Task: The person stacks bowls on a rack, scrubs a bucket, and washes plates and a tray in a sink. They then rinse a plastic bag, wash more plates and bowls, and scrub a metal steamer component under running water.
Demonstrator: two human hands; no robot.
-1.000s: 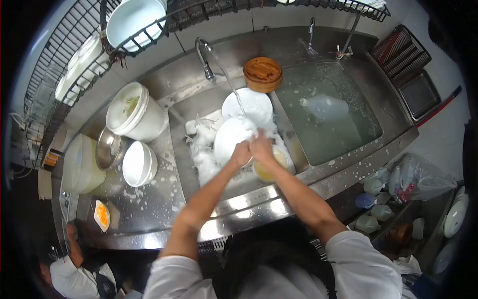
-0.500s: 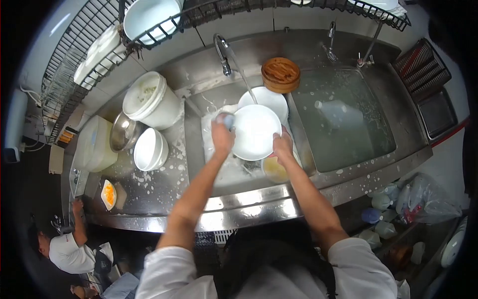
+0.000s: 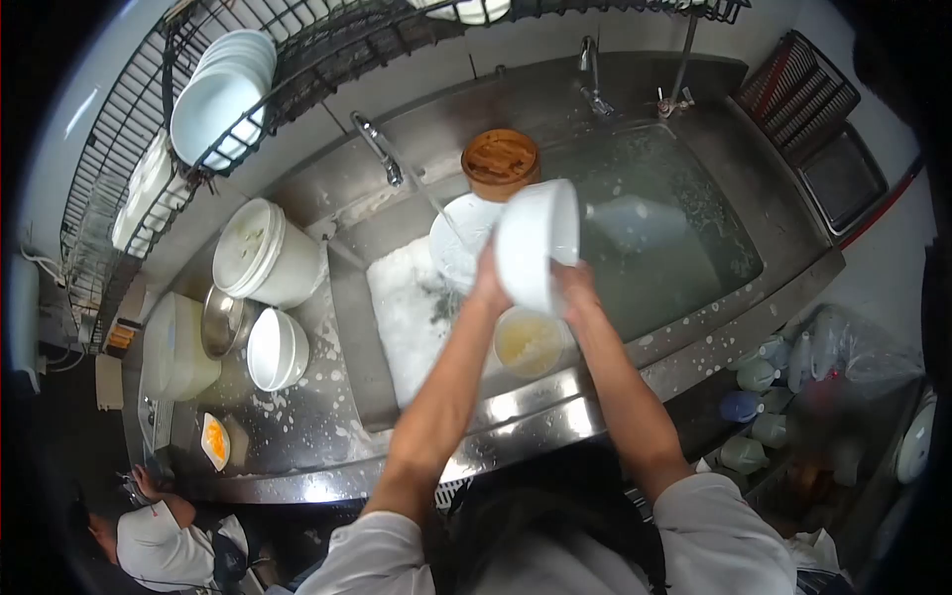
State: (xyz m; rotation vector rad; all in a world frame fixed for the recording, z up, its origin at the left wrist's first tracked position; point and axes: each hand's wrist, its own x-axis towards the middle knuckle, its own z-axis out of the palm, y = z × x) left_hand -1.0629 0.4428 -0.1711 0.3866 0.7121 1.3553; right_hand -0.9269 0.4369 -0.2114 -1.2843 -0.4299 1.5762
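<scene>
A deep white bowl (image 3: 535, 243) is tipped on its side above the divider between the two sinks. My right hand (image 3: 577, 290) grips its rim at the lower right. My left hand (image 3: 488, 286) holds the bowl's outer wall at the lower left, its fingers partly hidden. Just behind, another white bowl (image 3: 458, 238) sits in the left sink under running water from the faucet (image 3: 382, 154). White suds (image 3: 402, 307) lie to its left. Below my hands is a round container with yellowish liquid (image 3: 528, 342).
A bamboo steamer (image 3: 501, 164) stands behind the bowls. The right sink (image 3: 674, 278) holds cloudy water and a submerged pale container. On the left counter are a white bucket (image 3: 263, 253), white bowls (image 3: 278, 349) and an orange-filled dish (image 3: 215, 441). A co-worker (image 3: 164, 540) is at lower left.
The bowl has tilted from facing up to sideways and moved right, toward the right sink. My left hand has gone from a bluish scrubber beside the bowl to the bowl's wall. The view has shifted.
</scene>
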